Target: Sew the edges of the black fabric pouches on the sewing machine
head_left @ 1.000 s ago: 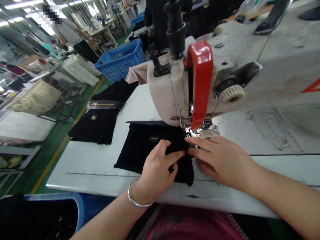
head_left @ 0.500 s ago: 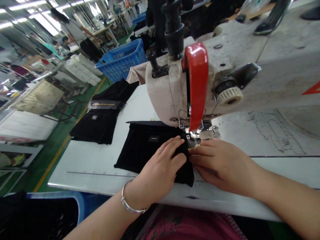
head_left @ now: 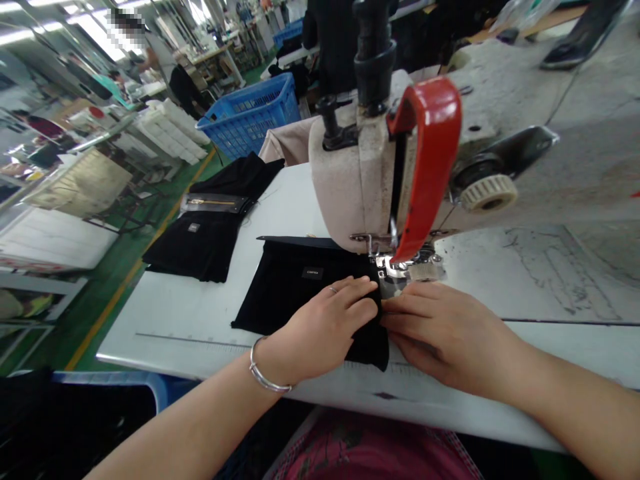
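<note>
A black fabric pouch (head_left: 285,287) with a small dark label (head_left: 313,273) lies on the sewing machine's white table, its right edge by the presser foot (head_left: 395,268). My left hand (head_left: 325,327), with a ring and a silver bangle, rests on the pouch, fingers extended and pressing on the cloth near its right edge. Close beside it, my right hand (head_left: 445,333) has its fingers together at that edge, just in front of the foot; its thumb is partly hidden. The sewing machine (head_left: 345,193) has a red guard (head_left: 435,153) that partly covers the needle area.
Folded black pieces (head_left: 200,247), one with a zipper strip (head_left: 213,203), lie at the table's left. Behind is a blue crate (head_left: 250,113); a blue bin (head_left: 163,393) of dark cloth stands at lower left. A person (head_left: 165,60) is at a far workstation.
The view has shifted slightly, so the machine appears farther right and a little larger. Both hands keep nearly the same place on the pouch, which stays by the presser foot.
</note>
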Motion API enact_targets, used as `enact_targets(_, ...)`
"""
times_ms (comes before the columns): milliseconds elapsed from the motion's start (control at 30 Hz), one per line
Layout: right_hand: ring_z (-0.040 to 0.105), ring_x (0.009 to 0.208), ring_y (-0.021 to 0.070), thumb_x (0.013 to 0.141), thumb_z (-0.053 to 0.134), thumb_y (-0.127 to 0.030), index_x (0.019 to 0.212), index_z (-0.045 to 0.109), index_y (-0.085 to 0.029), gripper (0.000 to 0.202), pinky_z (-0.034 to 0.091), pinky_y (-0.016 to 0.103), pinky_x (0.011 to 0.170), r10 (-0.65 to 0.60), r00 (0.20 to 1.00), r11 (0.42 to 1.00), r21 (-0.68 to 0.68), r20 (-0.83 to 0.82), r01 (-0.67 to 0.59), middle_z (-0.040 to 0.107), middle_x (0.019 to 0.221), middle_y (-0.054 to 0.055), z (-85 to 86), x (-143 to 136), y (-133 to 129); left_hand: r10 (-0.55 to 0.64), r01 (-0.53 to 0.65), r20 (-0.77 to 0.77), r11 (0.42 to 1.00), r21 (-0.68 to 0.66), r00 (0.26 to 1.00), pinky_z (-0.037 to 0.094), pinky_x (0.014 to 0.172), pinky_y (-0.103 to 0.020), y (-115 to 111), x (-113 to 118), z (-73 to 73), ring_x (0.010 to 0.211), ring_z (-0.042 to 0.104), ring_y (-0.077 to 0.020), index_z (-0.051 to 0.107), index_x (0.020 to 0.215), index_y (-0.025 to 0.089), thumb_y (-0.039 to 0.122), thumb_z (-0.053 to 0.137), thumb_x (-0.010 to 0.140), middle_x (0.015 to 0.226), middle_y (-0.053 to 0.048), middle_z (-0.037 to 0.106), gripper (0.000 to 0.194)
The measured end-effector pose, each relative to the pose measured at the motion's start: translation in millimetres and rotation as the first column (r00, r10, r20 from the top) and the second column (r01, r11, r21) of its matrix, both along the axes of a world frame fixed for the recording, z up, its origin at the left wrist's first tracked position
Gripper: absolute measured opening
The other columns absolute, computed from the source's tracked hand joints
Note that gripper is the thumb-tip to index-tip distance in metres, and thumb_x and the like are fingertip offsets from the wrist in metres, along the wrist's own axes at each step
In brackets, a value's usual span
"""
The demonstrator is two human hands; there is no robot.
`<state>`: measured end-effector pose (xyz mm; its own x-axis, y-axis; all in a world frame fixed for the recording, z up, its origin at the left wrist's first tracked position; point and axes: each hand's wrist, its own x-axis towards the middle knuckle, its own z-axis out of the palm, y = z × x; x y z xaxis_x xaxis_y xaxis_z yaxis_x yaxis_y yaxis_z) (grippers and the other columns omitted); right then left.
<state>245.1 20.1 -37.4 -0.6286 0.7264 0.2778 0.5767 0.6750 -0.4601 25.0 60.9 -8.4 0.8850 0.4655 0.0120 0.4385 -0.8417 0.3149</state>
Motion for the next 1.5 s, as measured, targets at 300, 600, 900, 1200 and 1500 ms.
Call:
enact_targets(300, 0.058, 0.104, 0.0187, 0.088, 0.051, -0.013, 0.109, 0.063, -0.021, 0.026, 0.049, 0.038, 0.09, -0.021, 0.99, 1.0, -0.019, -0.137, 0.019, 0.064, 0.114, 0.006, -1.5, 9, 8, 0.324, -0.208, 0.355, 0.922, -0.327, 0.877, 0.039, 0.114, -0.046, 10, -7, -22.1, 0.131, 0.048, -0.0205, 0.055, 0.114, 0.019, 0.007, 0.047, 0.091, 0.132, -0.007, 0.058, 0.027)
enact_targets(600, 0.054, 0.106, 0.0224, 0.084, 0.057, -0.015, 0.114, 0.06, -0.024, 0.032, 0.05, 0.04, 0.087, 0.049, 0.999, 0.999, 0.021, 0.005, -0.049, 0.055, 0.124, 0.007, 5.1, -2, -11, 0.288, -0.16, 0.434, 0.938, -0.307, 0.854, 0.044, 0.108, -0.043, 8, -6, -20.5, 0.122, 0.055, -0.0194, 0.055, 0.102, 0.017, 0.003, 0.048, 0.089, 0.122, -0.009, 0.062, 0.02)
enact_targets(900, 0.057, 0.097, 0.0221, 0.091, 0.048, -0.014, 0.103, 0.062, -0.017, 0.018, 0.051, 0.04, 0.083, -0.017, 0.996, 0.987, 0.163, 0.09, 0.002, 0.061, 0.119, 0.008, -8.6, -10, -37, 0.212, -0.129, 0.392, 0.965, -0.228, 0.895, 0.04, 0.112, -0.044, 10, -8, -23.6, 0.127, 0.05, -0.0203, 0.054, 0.107, 0.017, 0.002, 0.049, 0.085, 0.128, -0.01, 0.058, 0.027)
enact_targets(1200, 0.059, 0.1, 0.0226, 0.09, 0.048, -0.01, 0.11, 0.064, -0.016, 0.026, 0.054, 0.04, 0.087, -0.115, 0.993, 0.983, 0.141, -0.022, 0.117, 0.064, 0.111, 0.009, -15.8, -17, -58, 0.014, -0.025, 0.258, 0.999, 0.04, 0.966, 0.042, 0.109, -0.05, -7, -10, -21.0, 0.127, 0.049, -0.025, 0.054, 0.111, 0.014, -0.001, 0.047, 0.077, 0.129, -0.012, 0.057, 0.038)
enact_targets(1500, 0.056, 0.109, 0.0231, 0.091, 0.054, -0.012, 0.119, 0.06, -0.018, 0.03, 0.049, 0.043, 0.093, -0.219, 0.96, 0.97, 0.065, -0.174, 0.233, 0.065, 0.116, 0.007, -22.3, -18, -78, -0.002, -0.051, 0.331, 0.987, 0.152, 0.944, 0.051, 0.1, -0.036, -36, -13, -28.3, 0.113, 0.058, -0.0177, 0.056, 0.122, 0.015, 0.007, 0.052, 0.091, 0.121, -0.008, 0.062, 0.032)
